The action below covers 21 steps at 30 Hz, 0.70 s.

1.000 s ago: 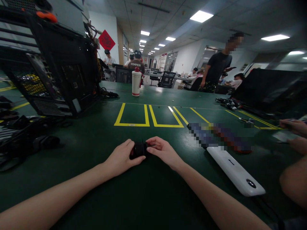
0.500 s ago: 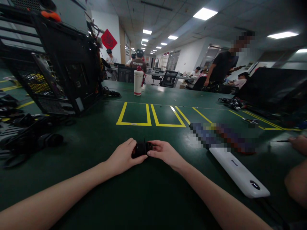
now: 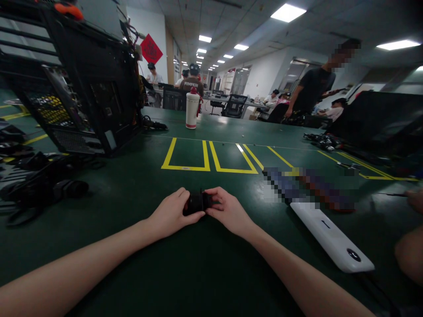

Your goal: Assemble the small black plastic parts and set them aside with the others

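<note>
Gripping a small black part (image 3: 196, 202) with both hands: left hand (image 3: 170, 210) wraps its left end, thumb along the near side; right hand (image 3: 229, 213) closed narrow, fingers and thumb on the right end. Part sits between the hands, short of the yellow tape (image 3: 185, 168). Poor visibility: black on dark green, ends covered by fingers, can't tell what it is or whether it touches the table (image 3: 211, 273). Pixelation masks items past the white device (image 3: 330, 235) and its far tip; its cord fades into shadow lower right. Computer case (image 3: 79, 88) cut by left and top borders, another person's hand (image 3: 416, 200) by the right. Room: green surface between forearms and ahead to the tape; white bottle (image 3: 191, 112) well beyond. White device lies right of the right forearm, apart; black cable heap (image 3: 42, 189) well left of left hand.
</note>
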{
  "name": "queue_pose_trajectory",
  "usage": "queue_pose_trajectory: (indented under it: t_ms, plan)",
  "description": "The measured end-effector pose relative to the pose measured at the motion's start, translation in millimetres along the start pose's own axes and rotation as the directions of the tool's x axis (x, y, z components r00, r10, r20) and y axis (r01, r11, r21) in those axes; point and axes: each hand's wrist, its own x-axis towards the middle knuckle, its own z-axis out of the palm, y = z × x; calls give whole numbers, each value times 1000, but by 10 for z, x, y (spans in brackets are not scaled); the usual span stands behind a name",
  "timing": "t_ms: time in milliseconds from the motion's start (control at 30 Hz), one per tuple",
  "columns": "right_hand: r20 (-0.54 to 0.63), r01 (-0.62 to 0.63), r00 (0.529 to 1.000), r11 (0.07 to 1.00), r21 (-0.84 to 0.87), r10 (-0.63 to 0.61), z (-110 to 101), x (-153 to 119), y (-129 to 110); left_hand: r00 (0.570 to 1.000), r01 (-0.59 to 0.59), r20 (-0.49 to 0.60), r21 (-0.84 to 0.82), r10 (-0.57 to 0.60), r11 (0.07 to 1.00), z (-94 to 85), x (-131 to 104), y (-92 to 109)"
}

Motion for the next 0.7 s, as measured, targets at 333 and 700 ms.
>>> queue_pose_trajectory:
  t_ms: [333, 700]
  plan:
    - [-74, 76, 993, 983, -168, -90, 17, -13, -24, 1000, 1, 4, 17, -1, 1000, 2, 3, 3]
    - [-27, 66, 997, 997, -47, -67, -1, -23, -26, 1000, -19, -14, 3, 19, 1000, -3, -4, -4]
